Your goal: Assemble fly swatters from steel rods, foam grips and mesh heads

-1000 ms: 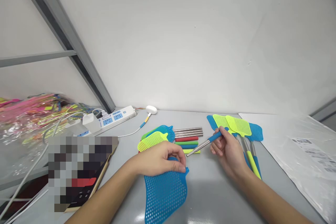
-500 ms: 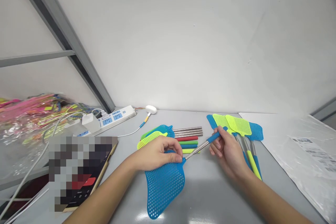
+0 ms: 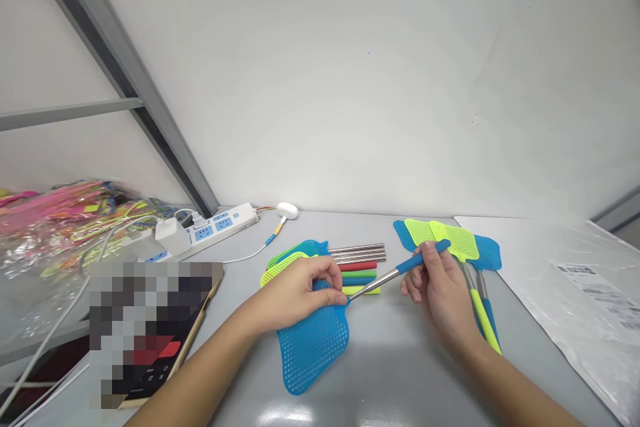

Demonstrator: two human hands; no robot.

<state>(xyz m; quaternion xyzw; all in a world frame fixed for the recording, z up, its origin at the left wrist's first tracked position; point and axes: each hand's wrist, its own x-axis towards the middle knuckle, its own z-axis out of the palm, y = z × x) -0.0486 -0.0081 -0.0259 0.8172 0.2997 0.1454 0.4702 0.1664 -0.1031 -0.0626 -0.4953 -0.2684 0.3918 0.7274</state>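
Observation:
A blue fly swatter (image 3: 315, 347) with a perforated head and a steel telescopic rod is held between both hands. My left hand (image 3: 313, 287) pinches the narrow neck of its head, where the rod joins. My right hand (image 3: 440, 287) grips the blue handle end, thumb on top. Behind my left hand lie loose swatter heads (image 3: 287, 267) in yellow, blue and green. Beside them are several steel rods (image 3: 357, 253) and coloured handles (image 3: 360, 275). Right of my right hand sits a group of joined yellow and blue swatters (image 3: 463, 240), partly hidden by that hand.
At the left are a white power strip (image 3: 225, 221) with plugs and a cable, a partly pixelated tablet-like device (image 3: 165, 340), and clear bags of colourful items (image 3: 65, 227). A white plastic package (image 3: 565, 293) lies on the right. A wall closes off the back.
The swatter's head has tipped slightly up and toward the left. My right hand has shifted a little to the right, and more of the blue handle end shows beyond its fingers.

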